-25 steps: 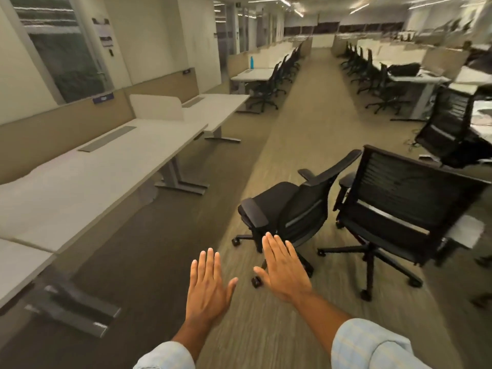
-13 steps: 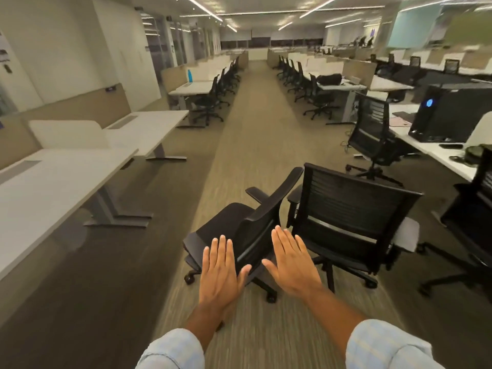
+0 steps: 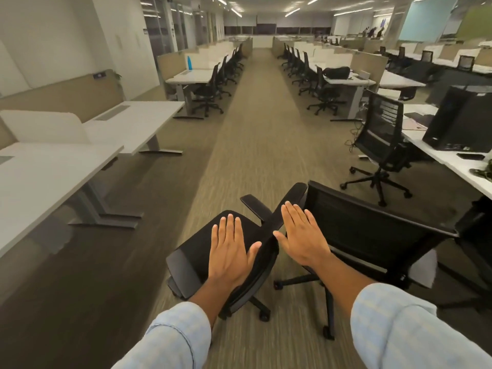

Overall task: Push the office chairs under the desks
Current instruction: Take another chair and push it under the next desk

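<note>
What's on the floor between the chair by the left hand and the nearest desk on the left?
Nothing: the head view shows only bare carpet between the chair and the desk.

Left hand [image 3: 229, 251] and right hand [image 3: 302, 237] outstretched, fingers straight.

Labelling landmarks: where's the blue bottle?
Head view, far left of the aisle: the blue bottle stands on a white desk beside its beige partition.
</note>
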Demonstrator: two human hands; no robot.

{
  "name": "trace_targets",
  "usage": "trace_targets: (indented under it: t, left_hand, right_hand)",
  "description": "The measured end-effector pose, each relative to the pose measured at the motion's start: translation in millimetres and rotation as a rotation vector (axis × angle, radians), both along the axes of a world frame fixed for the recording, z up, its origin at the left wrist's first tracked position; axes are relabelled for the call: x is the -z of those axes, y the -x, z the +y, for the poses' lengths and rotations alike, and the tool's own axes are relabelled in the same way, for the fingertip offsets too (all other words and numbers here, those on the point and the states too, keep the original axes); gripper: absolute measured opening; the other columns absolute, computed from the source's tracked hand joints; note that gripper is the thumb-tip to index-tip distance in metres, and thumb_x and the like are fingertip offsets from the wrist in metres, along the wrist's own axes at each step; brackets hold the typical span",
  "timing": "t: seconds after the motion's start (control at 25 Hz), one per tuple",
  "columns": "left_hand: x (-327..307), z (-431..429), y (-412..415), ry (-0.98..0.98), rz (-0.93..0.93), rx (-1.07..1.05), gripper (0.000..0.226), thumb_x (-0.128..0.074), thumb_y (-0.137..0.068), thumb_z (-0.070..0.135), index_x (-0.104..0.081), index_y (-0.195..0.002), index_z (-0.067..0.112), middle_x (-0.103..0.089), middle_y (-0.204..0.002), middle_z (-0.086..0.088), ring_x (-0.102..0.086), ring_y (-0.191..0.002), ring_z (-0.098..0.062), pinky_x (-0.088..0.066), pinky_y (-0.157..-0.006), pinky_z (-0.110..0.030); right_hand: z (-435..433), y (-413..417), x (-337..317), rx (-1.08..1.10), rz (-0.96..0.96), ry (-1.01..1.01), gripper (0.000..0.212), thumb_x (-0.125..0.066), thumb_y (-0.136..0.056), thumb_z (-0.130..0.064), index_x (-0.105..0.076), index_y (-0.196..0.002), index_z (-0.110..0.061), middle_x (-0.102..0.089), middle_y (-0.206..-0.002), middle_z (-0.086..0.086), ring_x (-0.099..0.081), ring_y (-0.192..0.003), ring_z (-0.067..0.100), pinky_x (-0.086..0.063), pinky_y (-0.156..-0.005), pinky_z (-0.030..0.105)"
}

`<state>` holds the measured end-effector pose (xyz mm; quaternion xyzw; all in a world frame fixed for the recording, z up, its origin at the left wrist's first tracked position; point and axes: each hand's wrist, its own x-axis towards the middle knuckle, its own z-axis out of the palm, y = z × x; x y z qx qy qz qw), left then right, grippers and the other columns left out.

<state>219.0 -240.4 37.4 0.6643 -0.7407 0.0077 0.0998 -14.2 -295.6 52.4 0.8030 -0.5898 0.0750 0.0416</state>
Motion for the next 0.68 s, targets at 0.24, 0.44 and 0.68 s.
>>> trace_targets:
  t: [0.24,0.44,0.68]
  left_hand:
    - [10.7,-49.4,23.4,-0.107,0.040,-0.085,0.104,0.003,-0.100,0.083,-0.002,-0.173,0.009,-0.004,-0.183,-0.015,0.001,-0.170,-0.032,0.000,-0.137,-0.051]
    - [25.9,-74.4,42.1,-0.342,0.095,-0.193,0.110,-0.003,-0.095,0.091,-0.040,-0.165,0.014,-0.051,-0.163,-0.014,-0.048,-0.151,-0.035,-0.039,-0.123,-0.055]
    - [36.1,-59.6,50.5,-0.329,0.123,-0.350,0.102,0.000,-0.082,0.104,-0.063,-0.100,0.025,-0.065,-0.085,0.006,-0.063,-0.077,-0.017,-0.054,-0.068,-0.043]
  right_hand:
    - [-77.5,25.7,2.9,-0.107,0.042,-0.041,0.080,-0.029,-0.111,-0.061,-0.014,-0.172,-0.012,-0.015,-0.181,0.010,-0.011,-0.168,0.028,-0.009,-0.135,0.048]
    - [-139.5,45.2,10.5,-0.261,0.148,-0.138,0.076,-0.026,-0.113,-0.060,-0.020,-0.172,-0.012,-0.017,-0.181,0.009,-0.013,-0.168,0.026,-0.006,-0.136,0.047]
    - [-182.0,29.3,25.9,-0.527,0.156,-0.208,0.053,-0.027,-0.111,-0.047,-0.074,-0.115,-0.023,-0.075,-0.120,0.001,-0.065,-0.123,0.023,-0.029,-0.129,0.049]
